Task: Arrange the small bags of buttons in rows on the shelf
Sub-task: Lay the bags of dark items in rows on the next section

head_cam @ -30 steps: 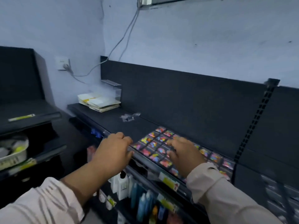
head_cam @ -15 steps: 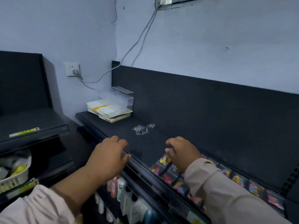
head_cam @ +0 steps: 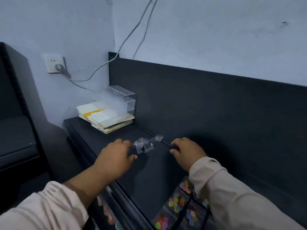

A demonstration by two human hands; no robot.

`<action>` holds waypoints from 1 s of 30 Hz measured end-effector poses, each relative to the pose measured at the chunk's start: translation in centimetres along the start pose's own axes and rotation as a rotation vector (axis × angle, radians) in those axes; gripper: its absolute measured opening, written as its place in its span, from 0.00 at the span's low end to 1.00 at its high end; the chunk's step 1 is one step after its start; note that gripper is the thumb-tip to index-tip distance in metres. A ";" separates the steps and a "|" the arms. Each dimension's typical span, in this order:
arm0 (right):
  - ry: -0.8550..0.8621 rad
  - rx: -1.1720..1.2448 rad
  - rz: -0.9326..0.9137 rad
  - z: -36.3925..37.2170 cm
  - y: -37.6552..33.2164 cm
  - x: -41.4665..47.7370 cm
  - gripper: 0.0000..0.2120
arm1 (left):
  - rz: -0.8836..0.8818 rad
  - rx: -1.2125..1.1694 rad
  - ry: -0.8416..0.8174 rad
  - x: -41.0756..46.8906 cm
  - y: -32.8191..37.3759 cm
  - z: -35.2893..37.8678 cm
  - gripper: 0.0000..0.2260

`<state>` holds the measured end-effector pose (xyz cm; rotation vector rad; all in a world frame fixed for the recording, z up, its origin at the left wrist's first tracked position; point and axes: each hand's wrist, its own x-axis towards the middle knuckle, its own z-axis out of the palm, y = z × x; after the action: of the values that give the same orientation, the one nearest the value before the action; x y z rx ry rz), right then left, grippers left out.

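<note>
Two small clear bags lie loose on the black shelf [head_cam: 149,173]: a crumpled clear bag [head_cam: 144,145] with something dark inside, and a smaller clear bag [head_cam: 157,138] by the back panel. My left hand [head_cam: 116,157] hovers palm down, its fingertips at the crumpled bag's left edge. My right hand [head_cam: 187,151] is just right of the bags, fingers curled down onto the shelf, with nothing visible in it. Rows of bags with coloured buttons [head_cam: 177,204] lie at the lower right, partly hidden by my right sleeve.
A stack of papers [head_cam: 103,118] and a clear acrylic holder [head_cam: 123,100] stand at the shelf's far left end. A wall socket [head_cam: 54,63] with a cable is above. A second dark shelf [head_cam: 15,130] stands left. Products [head_cam: 108,211] sit on the lower shelf.
Both hands have moved left along the shelf, away from the rows of coloured button bags, and now flank the loose clear bags. The view has followed them leftward.
</note>
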<state>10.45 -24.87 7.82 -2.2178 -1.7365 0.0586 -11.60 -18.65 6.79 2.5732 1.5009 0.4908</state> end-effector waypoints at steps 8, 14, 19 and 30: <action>-0.066 0.045 0.130 4.5 0.7 6.2 0.15 | 0.056 -0.072 -0.102 9.7 -2.2 4.6 0.14; -0.116 0.112 0.266 9.0 -0.8 10.6 0.16 | 0.114 -0.084 -0.245 16.3 -4.6 8.7 0.13; -0.113 0.120 0.362 12.5 -1.6 14.6 0.15 | 0.167 -0.081 -0.319 19.4 -6.4 12.1 0.15; -0.123 0.161 0.466 16.3 -2.1 19.4 0.22 | 0.204 -0.430 -0.517 23.1 -7.9 13.5 0.10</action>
<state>9.83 -2.28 -3.87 -2.4854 -1.1833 0.4323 -3.01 6.04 -3.02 2.2746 0.8603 0.1228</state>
